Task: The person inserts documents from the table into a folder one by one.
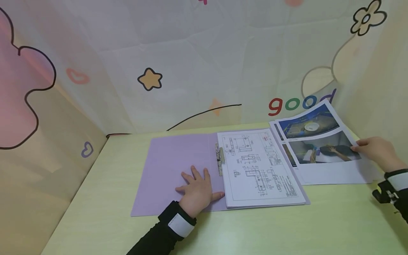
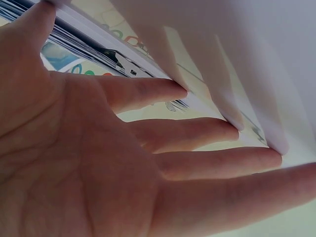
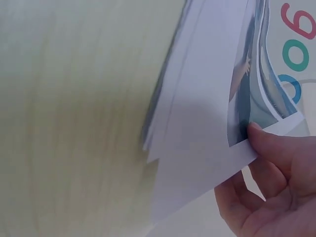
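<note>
A lilac folder (image 1: 178, 152) lies spread on the table, with a metal clip (image 1: 220, 159) along its fold. Technical drawings (image 1: 236, 191) are stacked on its right half. My left hand (image 1: 195, 194) rests with fingers spread on the folder's left half, thumb reaching to the drawings' lower left corner. At the right, my right hand (image 1: 379, 150) pinches the right edge of a sheet with printed photos (image 1: 331, 173) between thumb and fingers. In the right wrist view this photo sheet (image 3: 197, 133) bends upward at the held edge, and other paper edges (image 3: 155, 123) show beneath it.
The photo papers lie right beside the folder, their left part close to its right edge. A pale yellow table (image 1: 105, 198) carries everything. Behind it hangs a cloth backdrop (image 1: 191, 71) with cartoon prints, which also runs along both sides.
</note>
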Tool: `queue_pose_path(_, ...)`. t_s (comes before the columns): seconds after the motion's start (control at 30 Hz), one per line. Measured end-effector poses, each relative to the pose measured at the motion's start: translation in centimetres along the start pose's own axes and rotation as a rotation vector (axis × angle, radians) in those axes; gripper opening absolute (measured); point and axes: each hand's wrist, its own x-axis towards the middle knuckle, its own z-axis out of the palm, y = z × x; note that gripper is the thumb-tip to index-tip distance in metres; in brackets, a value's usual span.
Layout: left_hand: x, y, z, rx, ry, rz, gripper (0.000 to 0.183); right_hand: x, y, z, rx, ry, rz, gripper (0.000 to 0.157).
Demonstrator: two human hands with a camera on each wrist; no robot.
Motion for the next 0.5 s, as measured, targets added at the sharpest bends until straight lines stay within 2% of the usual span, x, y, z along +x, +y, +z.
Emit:
queue_pose_path(0.33,0.1,0.0,0.1,0.006,-0.015,0.003,0.101,-0.4,-0.4,0.0,0.083,0.116,0.053,0.044)
queue_pose_path(0.5,0.1,0.0,0.2,0.008,-0.013,0.003,0.102,-0.9,-1.3,0.0,0.131,0.138,0.069,0.045)
